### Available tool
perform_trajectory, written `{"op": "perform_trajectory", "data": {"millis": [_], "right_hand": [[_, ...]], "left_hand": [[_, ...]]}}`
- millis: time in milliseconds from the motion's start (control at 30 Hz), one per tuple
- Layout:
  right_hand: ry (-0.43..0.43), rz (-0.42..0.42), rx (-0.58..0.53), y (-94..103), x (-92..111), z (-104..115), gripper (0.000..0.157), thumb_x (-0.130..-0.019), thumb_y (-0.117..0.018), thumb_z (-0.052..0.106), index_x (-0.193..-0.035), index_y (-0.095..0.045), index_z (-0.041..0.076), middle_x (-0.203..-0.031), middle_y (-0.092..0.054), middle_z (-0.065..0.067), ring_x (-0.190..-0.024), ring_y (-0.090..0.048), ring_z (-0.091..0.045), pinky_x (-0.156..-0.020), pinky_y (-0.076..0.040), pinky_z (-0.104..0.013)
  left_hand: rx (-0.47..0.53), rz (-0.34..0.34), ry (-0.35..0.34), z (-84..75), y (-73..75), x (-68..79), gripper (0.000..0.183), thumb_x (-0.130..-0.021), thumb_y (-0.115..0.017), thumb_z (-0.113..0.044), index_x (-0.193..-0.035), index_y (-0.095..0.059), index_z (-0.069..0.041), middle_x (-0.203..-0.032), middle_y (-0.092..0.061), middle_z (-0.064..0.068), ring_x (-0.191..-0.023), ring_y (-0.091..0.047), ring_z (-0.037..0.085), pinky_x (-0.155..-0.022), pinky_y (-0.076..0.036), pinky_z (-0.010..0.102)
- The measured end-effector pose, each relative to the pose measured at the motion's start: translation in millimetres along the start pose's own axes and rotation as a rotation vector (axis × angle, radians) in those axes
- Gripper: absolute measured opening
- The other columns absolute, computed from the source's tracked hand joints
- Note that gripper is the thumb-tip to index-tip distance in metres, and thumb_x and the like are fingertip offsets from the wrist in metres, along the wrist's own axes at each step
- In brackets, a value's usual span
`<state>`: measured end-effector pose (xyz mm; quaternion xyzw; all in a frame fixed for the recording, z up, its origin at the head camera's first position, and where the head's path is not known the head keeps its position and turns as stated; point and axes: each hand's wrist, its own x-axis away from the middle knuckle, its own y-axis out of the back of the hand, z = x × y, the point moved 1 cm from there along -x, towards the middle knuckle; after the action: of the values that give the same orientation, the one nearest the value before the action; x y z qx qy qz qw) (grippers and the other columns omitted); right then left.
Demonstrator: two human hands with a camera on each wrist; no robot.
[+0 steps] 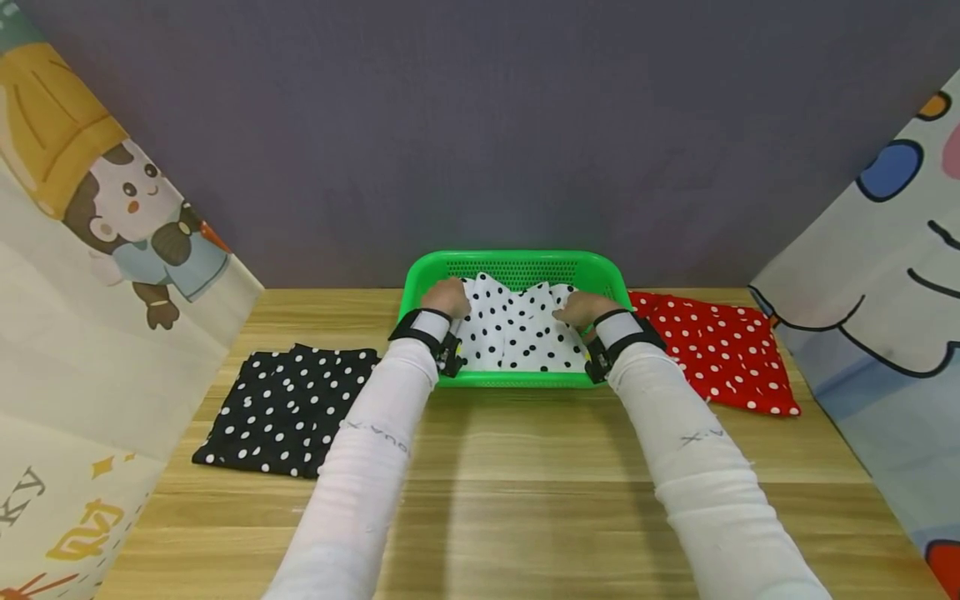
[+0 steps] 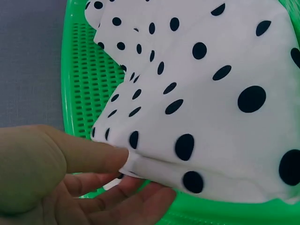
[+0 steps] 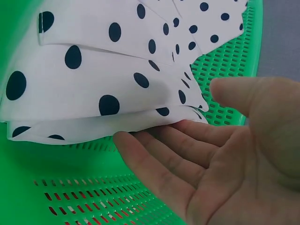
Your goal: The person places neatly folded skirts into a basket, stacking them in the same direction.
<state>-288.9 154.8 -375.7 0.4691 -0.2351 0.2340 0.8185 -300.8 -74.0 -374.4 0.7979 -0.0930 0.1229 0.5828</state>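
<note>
A folded white garment with black dots (image 1: 519, 333) lies inside the green plastic basket (image 1: 517, 257). At the basket's left side, my left hand (image 1: 447, 297) pinches the garment's edge between thumb and fingers, as the left wrist view shows. My right hand (image 1: 585, 310) is at the opposite side. In the right wrist view its fingers (image 3: 168, 157) are nearly straight, the tips just under the garment's lower edge, while the thumb stands apart from the cloth.
Left of the basket lies a folded black cloth with white dots (image 1: 288, 412), partly behind the left sleeve. A red cloth with white dots (image 1: 720, 350) lies on the right. The wooden table (image 1: 525, 500) meets a dark grey wall (image 1: 517, 125) behind the basket.
</note>
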Motion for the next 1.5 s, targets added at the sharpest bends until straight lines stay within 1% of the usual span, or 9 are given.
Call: {"op": "perform_trajectory", "data": {"millis": [200,333,500,633,767,900,1033,1233,1500], "right_hand": [[-0.006,0.013,-0.014,0.7,1.5,-1.9,0.059,-0.099,-0.033,0.03,-0.142,-0.018,-0.006,-0.141,-0.03,-0.026,-0.123,-0.042,-0.039,-0.083,-0.052,-0.039],[0.011,0.015,-0.014,2.1,4.1,-2.5,0.059,-0.099,-0.032,0.03,-0.144,-0.015,-0.005,-0.145,-0.025,-0.025,-0.124,-0.04,-0.041,-0.081,-0.053,-0.039],[0.031,0.0,0.029,2.9,7.5,-1.3,0.06,-0.099,-0.031,0.031,-0.145,-0.013,-0.003,-0.146,-0.023,-0.025,-0.126,-0.036,-0.041,-0.082,-0.051,-0.041],[0.084,-0.049,0.12,3.4,10.7,0.1,0.058,-0.099,-0.032,0.031,-0.144,-0.017,-0.002,-0.147,-0.02,-0.026,-0.129,-0.031,-0.042,-0.091,-0.045,-0.048],[0.17,-0.15,0.228,4.5,14.0,-0.5,0.052,-0.098,-0.034,0.028,-0.14,-0.03,-0.002,-0.145,-0.026,-0.026,-0.127,-0.035,-0.042,-0.097,-0.038,-0.051],[0.231,-0.244,0.251,6.1,17.8,-3.4,0.044,-0.097,-0.04,0.023,-0.134,-0.042,-0.001,-0.137,-0.04,-0.024,-0.112,-0.05,-0.037,-0.087,-0.044,-0.047],[0.31,-0.303,0.257,5.6,20.0,-7.7,0.038,-0.094,-0.047,0.018,-0.126,-0.049,-0.002,-0.122,-0.053,-0.023,-0.097,-0.056,-0.031,-0.074,-0.047,-0.039],[0.404,-0.384,0.268,0.9,22.7,-14.6,0.029,-0.089,-0.053,0.013,-0.114,-0.056,-0.001,-0.099,-0.061,-0.019,-0.079,-0.058,-0.026,-0.065,-0.047,-0.034],[0.487,-0.488,0.283,-7.5,38.7,-15.3,0.016,-0.087,-0.056,0.011,-0.101,-0.06,0.004,-0.088,-0.061,-0.012,-0.069,-0.054,-0.021,-0.058,-0.044,-0.032]], "left_hand": [[0.055,0.107,0.002,5.7,2.1,5.6,0.038,-0.09,-0.047,-0.012,-0.125,-0.05,0.001,-0.116,-0.054,0.015,-0.086,-0.051,0.025,-0.066,-0.042,0.03],[0.08,0.174,0.015,8.7,4.6,7.5,0.045,-0.091,-0.047,-0.016,-0.132,-0.042,0.002,-0.123,-0.051,0.017,-0.096,-0.051,0.027,-0.077,-0.046,0.034],[0.044,0.198,-0.009,9.1,8.2,11.5,0.049,-0.091,-0.046,-0.017,-0.136,-0.037,0.001,-0.134,-0.044,0.017,-0.107,-0.048,0.028,-0.089,-0.045,0.039],[0.0,0.17,-0.034,9.5,10.9,15.8,0.044,-0.09,-0.047,-0.018,-0.131,-0.045,-0.001,-0.127,-0.05,0.014,-0.099,-0.051,0.026,-0.081,-0.047,0.037],[-0.032,0.133,-0.045,12.2,12.6,19.7,0.027,-0.088,-0.049,-0.015,-0.113,-0.054,-0.004,-0.099,-0.055,0.009,-0.076,-0.05,0.02,-0.063,-0.045,0.03],[-0.046,0.097,-0.069,14.5,15.6,23.0,0.007,-0.088,-0.048,-0.013,-0.084,-0.051,-0.008,-0.071,-0.044,0.003,-0.056,-0.042,0.014,-0.049,-0.037,0.024],[-0.07,0.051,-0.124,13.8,19.9,27.7,0.02,-0.088,-0.048,-0.012,-0.07,-0.04,-0.013,-0.061,-0.034,0.0,-0.049,-0.034,0.011,-0.044,-0.032,0.023],[-0.102,-0.021,-0.219,11.4,23.7,38.4,0.016,-0.087,-0.05,-0.012,-0.072,-0.046,-0.012,-0.062,-0.037,0.0,-0.051,-0.036,0.012,-0.045,-0.033,0.023],[-0.12,-0.145,-0.326,15.5,19.0,55.5,0.014,-0.089,-0.051,-0.015,-0.077,-0.05,-0.009,-0.063,-0.043,0.001,-0.052,-0.042,0.014,-0.044,-0.035,0.025]]}}
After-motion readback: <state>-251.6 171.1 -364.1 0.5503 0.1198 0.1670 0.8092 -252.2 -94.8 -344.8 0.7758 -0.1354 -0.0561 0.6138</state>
